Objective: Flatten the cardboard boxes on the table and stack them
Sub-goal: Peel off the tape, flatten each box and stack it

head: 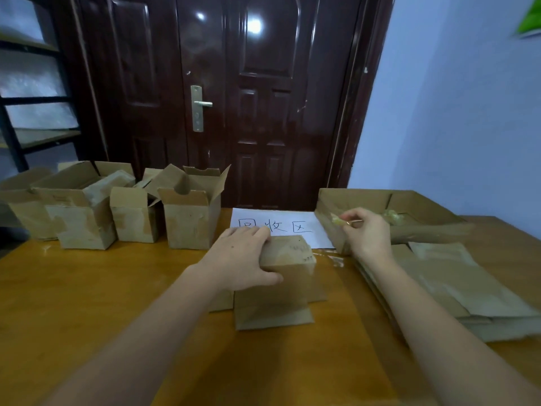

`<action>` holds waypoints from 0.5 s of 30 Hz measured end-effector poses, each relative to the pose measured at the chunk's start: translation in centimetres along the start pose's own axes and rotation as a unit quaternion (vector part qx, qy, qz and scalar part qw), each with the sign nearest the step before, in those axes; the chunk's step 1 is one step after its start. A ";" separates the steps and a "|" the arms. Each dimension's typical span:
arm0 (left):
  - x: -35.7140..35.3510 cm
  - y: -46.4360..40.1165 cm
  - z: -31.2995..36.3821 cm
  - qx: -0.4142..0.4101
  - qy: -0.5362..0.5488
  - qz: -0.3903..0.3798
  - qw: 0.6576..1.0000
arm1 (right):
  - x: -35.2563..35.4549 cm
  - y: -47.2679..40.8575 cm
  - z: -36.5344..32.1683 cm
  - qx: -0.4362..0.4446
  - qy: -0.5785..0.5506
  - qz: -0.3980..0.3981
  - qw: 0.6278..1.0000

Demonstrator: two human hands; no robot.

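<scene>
Overhead, wooden table (87, 288) before dark door (234, 98), bluish wall (453, 127).

The worktop (102, 288) is smooth orange-brown wood with a soft sheen. The boxes (190, 218) are matt brown cardboard, scuffed, with patches of glossy tape. The flattened stack (456, 291) is the same dull cardboard. The sheet (275, 227) is matt white paper. The door (234, 98) is glossy dark wood-look, its handle (197, 108) brushed metal.

Back room or storeroom: dark panelled door (234, 101), metal shelving (32, 98) far left, handwritten sign (278, 227) on counter (117, 288).
</scene>
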State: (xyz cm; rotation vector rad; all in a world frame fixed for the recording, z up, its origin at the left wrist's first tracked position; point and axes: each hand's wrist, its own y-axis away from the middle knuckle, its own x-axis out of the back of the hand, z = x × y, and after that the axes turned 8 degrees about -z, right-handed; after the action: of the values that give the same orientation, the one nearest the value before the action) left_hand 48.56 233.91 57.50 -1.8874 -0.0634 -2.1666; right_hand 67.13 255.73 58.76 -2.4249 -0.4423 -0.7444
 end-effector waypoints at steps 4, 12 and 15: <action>-0.6 -0.2 0.7 0.001 0.034 0.004 0.999 | 2.1 -2.8 2.7 -0.028 0.059 0.019 0.998; -1.8 -0.1 0.4 0.013 0.047 0.011 0.999 | 1.7 -5.1 5.8 -0.057 0.186 -0.024 0.981; -1.8 0.0 0.5 0.014 0.050 0.011 0.999 | 1.4 -5.4 6.3 -0.052 0.234 -0.079 0.968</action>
State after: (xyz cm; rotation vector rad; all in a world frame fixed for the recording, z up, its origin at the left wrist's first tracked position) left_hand 49.20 234.33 55.84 -1.7541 -0.0537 -2.2289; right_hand 68.38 263.98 57.54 -2.2206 -0.4125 -1.3981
